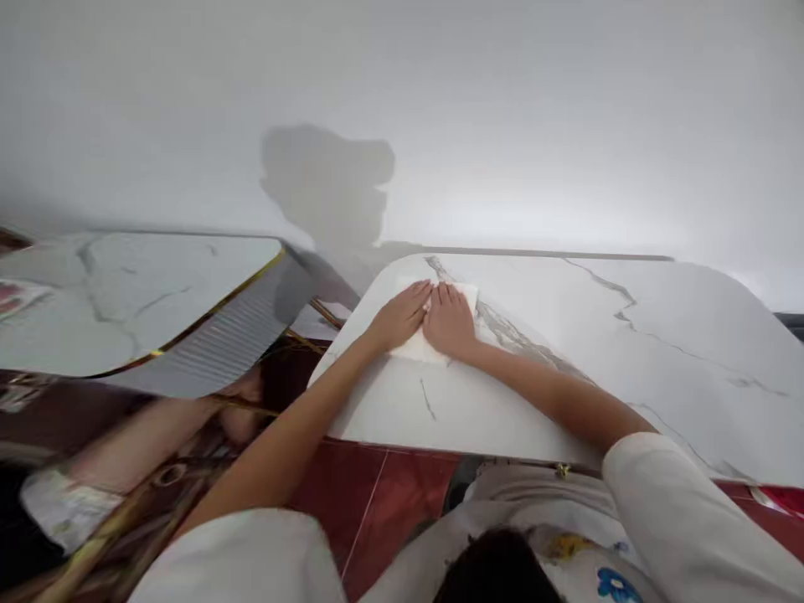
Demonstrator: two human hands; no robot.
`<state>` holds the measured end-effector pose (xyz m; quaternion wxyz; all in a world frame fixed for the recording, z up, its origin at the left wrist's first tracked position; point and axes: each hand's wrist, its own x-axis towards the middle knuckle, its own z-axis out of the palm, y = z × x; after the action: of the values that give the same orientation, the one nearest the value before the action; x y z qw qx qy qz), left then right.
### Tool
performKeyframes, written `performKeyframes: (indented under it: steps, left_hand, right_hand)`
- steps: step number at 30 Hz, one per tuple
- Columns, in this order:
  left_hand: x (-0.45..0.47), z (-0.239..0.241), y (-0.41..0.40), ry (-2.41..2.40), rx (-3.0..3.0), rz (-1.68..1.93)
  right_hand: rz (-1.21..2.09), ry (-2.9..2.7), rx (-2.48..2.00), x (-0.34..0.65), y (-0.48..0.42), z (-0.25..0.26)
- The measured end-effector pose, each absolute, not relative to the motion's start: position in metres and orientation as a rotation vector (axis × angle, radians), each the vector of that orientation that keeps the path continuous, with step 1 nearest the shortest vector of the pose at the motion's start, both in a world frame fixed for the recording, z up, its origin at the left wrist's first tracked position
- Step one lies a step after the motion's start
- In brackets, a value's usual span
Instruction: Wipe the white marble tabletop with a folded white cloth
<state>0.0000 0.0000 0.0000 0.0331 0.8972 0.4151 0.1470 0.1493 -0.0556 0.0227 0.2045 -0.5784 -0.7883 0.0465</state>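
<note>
A white cloth or paper sheet point(420, 346) lies flat on a white marble-patterned table point(377, 410), near its left end. Pressing on it from above is my left hand point(404, 314), its fingers stretched out and lying flat. Beside it my right hand point(450, 321) also rests flat on the sheet, fingers extended and pointing towards the wall. The two hands touch or nearly touch at the fingertips. Neither has its fingers wrapped around anything. Part of the sheet is hidden beneath the hands.
A second marble-patterned table point(157, 293) with a gold edge stands to the left, across a narrow gap. Below it, a person's bare limb point(151, 435) shows, blurred, near gold-coloured metal legs or frames. A white wall point(533, 126) rises behind both tables. The floor point(370, 494) is red tile.
</note>
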Motion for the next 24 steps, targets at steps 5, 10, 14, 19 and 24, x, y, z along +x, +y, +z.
performKeyframes:
  steps: [5, 10, 14, 19, 24]
  left_hand:
    - [-0.015, -0.007, -0.07, 1.297, 2.784, 0.533]
    - [-0.014, -0.003, -0.122, 1.412, 2.774, 0.509]
    - [0.004, -0.002, -0.144, 1.545, 2.744, 0.489]
    - [0.044, -0.003, -0.162, 1.591, 2.749, 0.476]
    - [0.072, -0.001, -0.142, 1.574, 2.734, 0.455]
  right_hand:
    - [0.151, -2.287, -1.531, 0.145, -0.116, 0.019]
    - [0.207, -2.372, -1.434, 0.147, -0.15, 0.019]
    - [0.212, -2.42, -1.373, 0.161, -0.162, 0.019]
    - [0.197, -2.412, -1.389, 0.196, -0.179, 0.018]
    - [0.151, -2.391, -1.44, 0.221, -0.164, 0.017]
